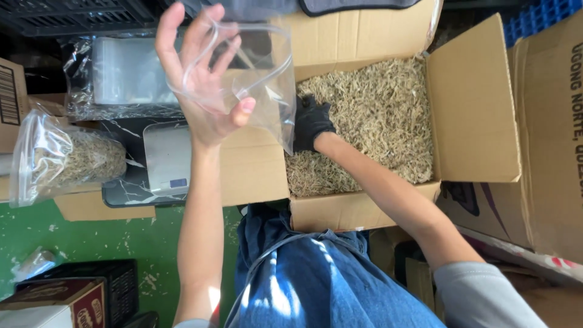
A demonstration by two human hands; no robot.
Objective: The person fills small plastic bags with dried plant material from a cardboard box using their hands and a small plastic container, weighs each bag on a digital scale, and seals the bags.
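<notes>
My left hand (200,79) is raised with fingers spread inside the mouth of a clear, empty plastic bag (264,85), holding it wide. My right hand (311,121), in a black glove, reaches into an open cardboard box (473,109) filled with small dried straw-coloured pieces (376,115). The gloved fingers are partly hidden behind the bag, so I cannot tell whether they hold any of the dried pieces.
A small digital scale (165,159) sits on a dark marbled tray left of the box. A filled clear bag (61,159) lies at the far left, with a stack of empty bags (124,76) behind. Cartons and a black crate (115,279) stand on the green floor.
</notes>
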